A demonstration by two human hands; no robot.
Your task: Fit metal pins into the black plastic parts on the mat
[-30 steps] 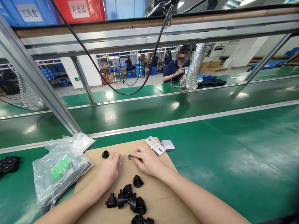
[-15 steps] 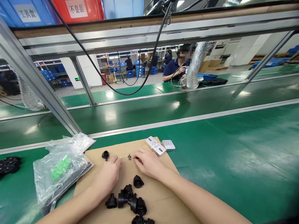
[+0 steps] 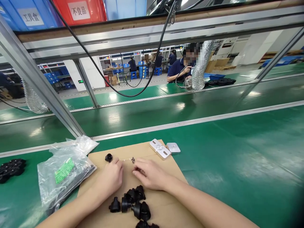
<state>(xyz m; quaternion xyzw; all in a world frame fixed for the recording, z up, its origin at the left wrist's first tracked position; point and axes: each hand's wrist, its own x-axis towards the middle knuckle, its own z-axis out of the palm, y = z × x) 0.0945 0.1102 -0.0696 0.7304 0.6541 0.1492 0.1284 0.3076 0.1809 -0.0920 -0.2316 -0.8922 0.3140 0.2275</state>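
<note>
Your left hand is lying loosely curled on the cardboard sheet; your right hand is pinching near the tiny screws. The plastic bag, far left, is holding black parts.

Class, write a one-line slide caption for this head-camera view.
Two bare hands, left and right, meet over tiny screws on cardboard.

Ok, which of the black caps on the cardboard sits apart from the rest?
The lone black cap near the cardboard's far left edge, just beyond the left hand. The other caps are bunched together at the near edge, between the forearms.
</note>
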